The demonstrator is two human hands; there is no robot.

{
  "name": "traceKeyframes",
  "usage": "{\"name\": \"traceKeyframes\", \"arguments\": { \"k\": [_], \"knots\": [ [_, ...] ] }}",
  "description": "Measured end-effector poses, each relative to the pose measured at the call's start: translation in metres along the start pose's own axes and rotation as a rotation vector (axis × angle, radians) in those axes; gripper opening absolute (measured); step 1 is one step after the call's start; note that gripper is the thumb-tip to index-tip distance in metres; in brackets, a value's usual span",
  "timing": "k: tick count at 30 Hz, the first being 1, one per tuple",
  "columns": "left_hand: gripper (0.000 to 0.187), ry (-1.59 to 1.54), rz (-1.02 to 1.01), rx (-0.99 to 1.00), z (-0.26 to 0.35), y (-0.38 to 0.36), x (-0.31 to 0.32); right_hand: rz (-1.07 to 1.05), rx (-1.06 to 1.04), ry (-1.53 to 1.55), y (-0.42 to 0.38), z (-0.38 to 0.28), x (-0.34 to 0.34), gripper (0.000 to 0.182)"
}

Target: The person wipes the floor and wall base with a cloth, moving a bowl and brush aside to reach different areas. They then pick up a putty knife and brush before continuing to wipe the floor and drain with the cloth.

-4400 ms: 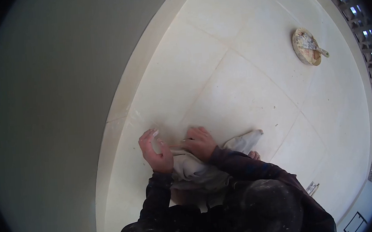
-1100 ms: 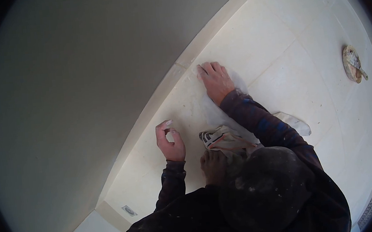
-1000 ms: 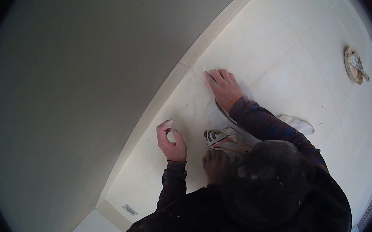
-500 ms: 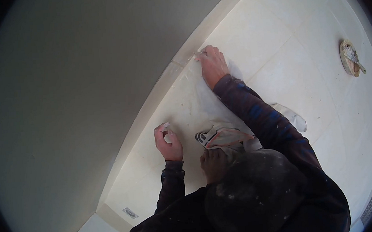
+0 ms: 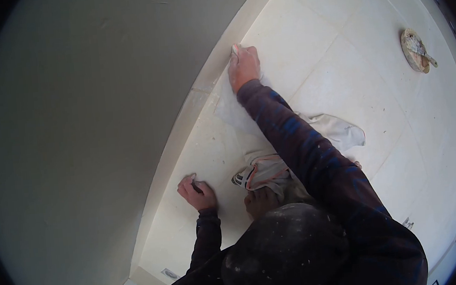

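Note:
My right hand (image 5: 244, 69) is closed against the foot of the pale skirting strip (image 5: 200, 81), where it meets the floor tiles. What its fingers hold is too small to make out. Lower left, my left hand (image 5: 197, 194) hovers over or rests on the tiles, fingers curled toward the thumb; anything between them is hidden. A pale cloth with dark and orange stripes (image 5: 266, 170) lies bunched by a bare foot (image 5: 260, 200), between the two arms. Whitish smears mark the floor beside the right wrist.
A round shallow container (image 5: 414, 53) with whitish paste and a spatula (image 5: 431, 60) stands at the upper right. Pale fabric (image 5: 338, 130) lies right of the right forearm. A floor drain (image 5: 169, 273) is at the lower left. A grey wall (image 5: 90, 116) rises on the left.
My right hand has moved farther along the skirting, up and away from the tile joint, its fingers now more tightly closed. My left hand has shifted down and left. The view has shifted slightly.

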State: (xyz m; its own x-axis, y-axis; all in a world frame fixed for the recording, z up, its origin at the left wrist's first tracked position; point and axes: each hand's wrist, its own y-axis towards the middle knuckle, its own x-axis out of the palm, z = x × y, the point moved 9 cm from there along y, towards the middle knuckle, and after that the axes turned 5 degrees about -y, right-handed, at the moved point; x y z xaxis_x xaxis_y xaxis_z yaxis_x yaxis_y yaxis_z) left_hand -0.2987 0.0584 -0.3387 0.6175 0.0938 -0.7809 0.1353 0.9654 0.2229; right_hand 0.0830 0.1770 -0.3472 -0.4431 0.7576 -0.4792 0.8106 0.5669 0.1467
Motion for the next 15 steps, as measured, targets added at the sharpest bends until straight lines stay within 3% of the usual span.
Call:
{"name": "traceKeyframes", "arguments": {
  "k": [1, 3, 5, 8, 10, 11, 13, 15],
  "knots": [
    [0.031, 0.013, -0.003, 0.000, 0.003, 0.003, -0.001, -0.020, 0.050, 0.046, -0.009, -0.003, 0.008, 0.013],
    [0.030, 0.015, -0.005, 0.005, -0.001, 0.002, 0.002, -0.124, -0.084, -0.051, -0.034, -0.018, 0.011, 0.010],
    [0.030, 0.022, -0.019, 0.010, 0.000, -0.001, 0.004, -0.322, -0.088, -0.015, -0.064, -0.020, 0.024, 0.012],
    [0.030, 0.024, -0.009, 0.007, -0.002, 0.002, 0.004, -0.185, -0.011, 0.121, -0.055, -0.010, 0.002, 0.011],
    [0.030, 0.014, -0.014, -0.001, -0.009, -0.004, 0.004, -0.049, 0.249, 0.128, -0.014, 0.009, -0.018, 0.012],
    [0.030, 0.034, -0.034, -0.013, -0.010, -0.008, -0.001, -0.120, 0.363, 0.160, 0.003, 0.021, -0.012, 0.012],
    [0.030, 0.040, -0.047, 0.021, 0.002, 0.000, 0.002, 0.059, 0.175, -0.052, 0.012, 0.004, -0.001, 0.013],
    [0.030, 0.025, -0.018, 0.014, -0.001, -0.003, 0.002, 0.035, 0.226, -0.003, -0.014, 0.005, 0.013, 0.015]
  ]
}}
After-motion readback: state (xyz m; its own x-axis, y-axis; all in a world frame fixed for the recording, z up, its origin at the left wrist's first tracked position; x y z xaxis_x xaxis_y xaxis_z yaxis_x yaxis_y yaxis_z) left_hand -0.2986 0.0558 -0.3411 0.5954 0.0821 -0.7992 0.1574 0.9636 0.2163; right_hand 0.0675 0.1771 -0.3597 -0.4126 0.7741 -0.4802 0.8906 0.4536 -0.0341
